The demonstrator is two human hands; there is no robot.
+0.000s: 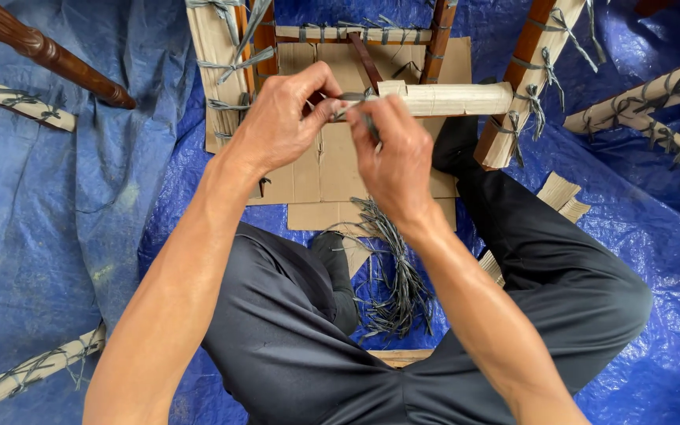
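My left hand (pixel 281 118) and my right hand (pixel 391 153) meet over a chair rail wrapped in tan cardboard (pixel 454 98). Between the fingers of both hands runs a grey plastic tie strip (pixel 352 98), pinched at the left end of the wrapped rail. The rail belongs to a dark wooden chair frame (pixel 434 39) whose parts are bound in cardboard with grey ties. A flat cardboard sheet (pixel 316 177) lies under the hands. A bundle of loose grey strips (pixel 395 267) lies between my legs.
A blue tarpaulin (pixel 57 220) covers the floor. A bare turned wooden leg (pixel 41 51) lies at upper left. More cardboard-wrapped legs lie at the right (pixel 647 102) and lower left (pixel 33 370). My legs in dark trousers (pixel 560 267) are folded below.
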